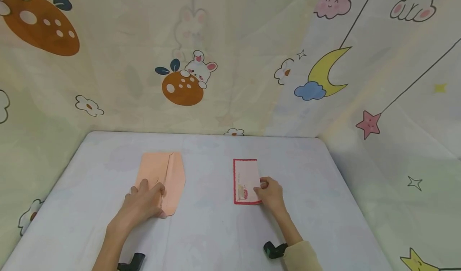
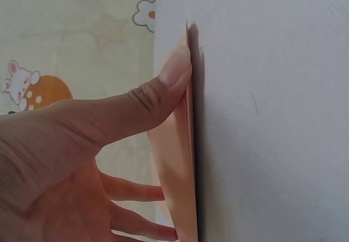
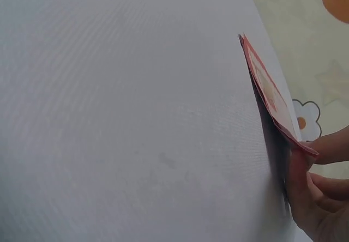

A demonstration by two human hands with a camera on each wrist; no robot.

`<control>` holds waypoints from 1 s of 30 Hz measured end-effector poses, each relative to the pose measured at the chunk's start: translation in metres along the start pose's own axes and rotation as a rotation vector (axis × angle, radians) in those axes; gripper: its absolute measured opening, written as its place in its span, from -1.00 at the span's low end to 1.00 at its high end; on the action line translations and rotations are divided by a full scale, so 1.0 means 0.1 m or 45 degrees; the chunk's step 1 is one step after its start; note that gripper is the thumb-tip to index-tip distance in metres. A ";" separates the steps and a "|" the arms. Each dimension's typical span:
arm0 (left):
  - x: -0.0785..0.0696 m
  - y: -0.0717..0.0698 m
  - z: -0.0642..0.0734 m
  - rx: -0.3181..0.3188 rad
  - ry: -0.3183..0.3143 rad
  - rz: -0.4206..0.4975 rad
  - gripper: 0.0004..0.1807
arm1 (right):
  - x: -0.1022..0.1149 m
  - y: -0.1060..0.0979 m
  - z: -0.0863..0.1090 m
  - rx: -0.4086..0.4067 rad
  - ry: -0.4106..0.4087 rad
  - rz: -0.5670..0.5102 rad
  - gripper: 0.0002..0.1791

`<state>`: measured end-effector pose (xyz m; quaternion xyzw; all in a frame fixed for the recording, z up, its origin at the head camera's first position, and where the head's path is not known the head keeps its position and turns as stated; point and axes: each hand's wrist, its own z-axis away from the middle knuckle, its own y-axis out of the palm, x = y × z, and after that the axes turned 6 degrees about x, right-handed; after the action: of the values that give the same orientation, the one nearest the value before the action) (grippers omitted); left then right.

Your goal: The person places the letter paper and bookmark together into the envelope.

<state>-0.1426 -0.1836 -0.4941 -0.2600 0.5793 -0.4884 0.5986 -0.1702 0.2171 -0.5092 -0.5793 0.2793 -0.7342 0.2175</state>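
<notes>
A peach-coloured envelope [image 1: 175,183] lies at the left of the white table, its flap side up. My left hand [image 1: 141,203] rests on it with spread fingers, and in the left wrist view the thumb [image 2: 175,70] presses near the envelope's edge. To the right is a pale pink card [image 1: 246,173] with a red border and a small printed picture. My right hand [image 1: 272,193] pinches its lower right edge between thumb and fingers. In the right wrist view the pinched corner of the card [image 3: 270,95] is raised off the table.
The white table [image 1: 209,235] has rounded far corners and meets a cartoon-printed cloth backdrop [image 1: 245,83] at the back and sides. Black devices are at both wrists, one by the left forearm [image 1: 133,261] and one by the beige right sleeve [image 1: 301,257].
</notes>
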 end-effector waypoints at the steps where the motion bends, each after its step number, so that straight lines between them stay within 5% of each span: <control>1: 0.00 0.00 0.00 -0.001 0.001 -0.001 -0.33 | 0.00 0.00 0.00 0.004 0.015 -0.020 -0.58; 15: 0.00 0.02 -0.02 0.001 -0.022 0.012 -0.32 | 0.03 -0.02 0.02 0.111 0.145 -0.385 -0.65; 30: 0.01 0.02 -0.02 -0.014 -0.020 0.016 -0.34 | 0.03 0.05 0.00 0.150 0.147 -0.473 -0.66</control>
<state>-0.1440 -0.1831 -0.4968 -0.2634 0.5787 -0.4794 0.6049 -0.1714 0.2109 -0.5104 -0.5642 0.1361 -0.8087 0.0957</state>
